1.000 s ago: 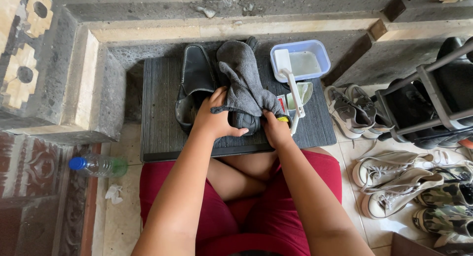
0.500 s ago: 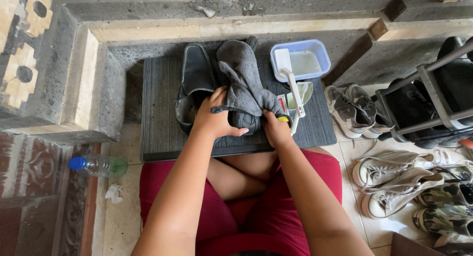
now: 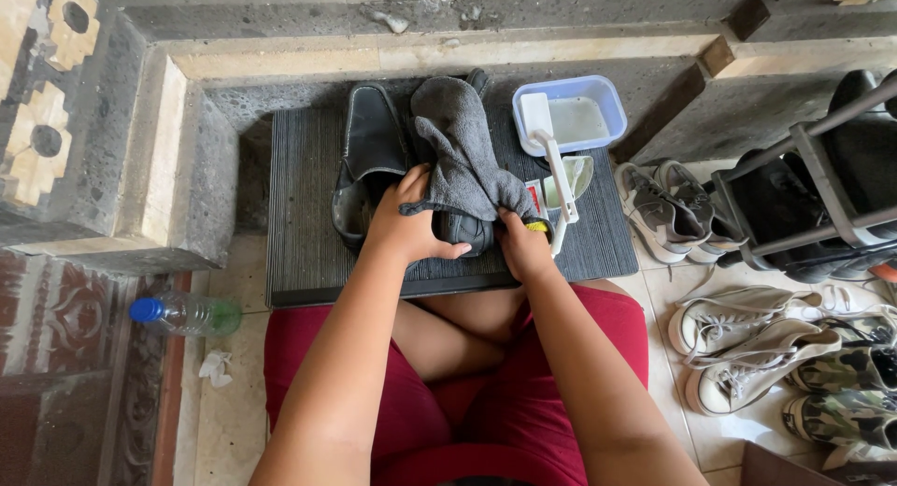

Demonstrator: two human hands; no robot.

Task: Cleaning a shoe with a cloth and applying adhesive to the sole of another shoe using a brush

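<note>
On the dark ribbed mat (image 3: 299,215), our left hand (image 3: 406,226) fingers wrap a black shoe's heel (image 3: 462,232), steadying it; right hand (image 3: 523,248) pinches the grey cloth (image 3: 458,145) draped over it, bracing the far side.

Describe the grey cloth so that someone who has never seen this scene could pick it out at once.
Find the dark ribbed mat in front of the seated person. On it stand two black shoes; the grey cloth is draped over the right-hand shoe, gripped by the left hand and right hand. Unlike the bare left shoe, it is soft, crumpled and mid-grey.
</note>
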